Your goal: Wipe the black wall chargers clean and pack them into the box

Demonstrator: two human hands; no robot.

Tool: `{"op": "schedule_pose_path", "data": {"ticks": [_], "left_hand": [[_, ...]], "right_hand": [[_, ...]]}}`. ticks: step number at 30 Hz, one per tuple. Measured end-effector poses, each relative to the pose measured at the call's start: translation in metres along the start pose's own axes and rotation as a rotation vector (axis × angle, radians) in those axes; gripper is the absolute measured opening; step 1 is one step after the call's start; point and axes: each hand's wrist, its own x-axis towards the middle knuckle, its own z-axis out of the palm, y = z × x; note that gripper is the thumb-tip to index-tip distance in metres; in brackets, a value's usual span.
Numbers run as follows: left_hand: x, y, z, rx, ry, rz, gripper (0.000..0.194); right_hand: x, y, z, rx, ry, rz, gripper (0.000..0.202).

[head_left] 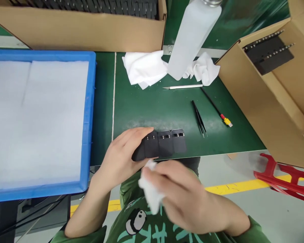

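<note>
My left hand (pixel 121 155) is closed around the left end of a row of flat black pieces (pixel 164 144) with small shiny metal contacts along the upper part. The row lies at the front edge of the green table (pixel 142 108). A crumpled white wiping cloth (pixel 152 194) is pinched in my right hand (pixel 178 192), just below the black pieces and apart from them. My right hand is slightly blurred. Black tweezers (pixel 199 118) lie to the right of the row.
A blue-rimmed tray (pixel 87 118) with white sheets stands on the left. Behind are a cardboard box (pixel 91 32) of black parts, white cloths (pixel 144 67), a white bottle (pixel 192 37), a craft knife (pixel 183 86) and a cable (pixel 214 104). Another cardboard box (pixel 263 98) stands right.
</note>
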Motion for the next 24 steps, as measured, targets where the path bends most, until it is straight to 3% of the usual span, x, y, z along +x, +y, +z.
{"op": "schedule_pose_path", "data": {"ticks": [3,10,15,24], "left_hand": [[0.001,0.002,-0.001,0.042,-0.017,0.014,0.049],[0.014,0.021,-0.001,0.270,0.054,0.029,0.041],[0.021,0.022,0.001,0.160,0.029,0.057,0.024],[0.021,0.021,0.001,0.134,0.032,0.049,0.022]], "right_hand": [[-0.008,0.012,-0.007,-0.147,0.147,0.129,0.043],[0.004,0.019,0.011,-0.372,0.112,0.036,0.033],[0.001,0.012,0.014,-0.405,0.081,0.043,0.035],[0.003,0.008,0.015,-0.403,0.043,0.039,0.035]]}}
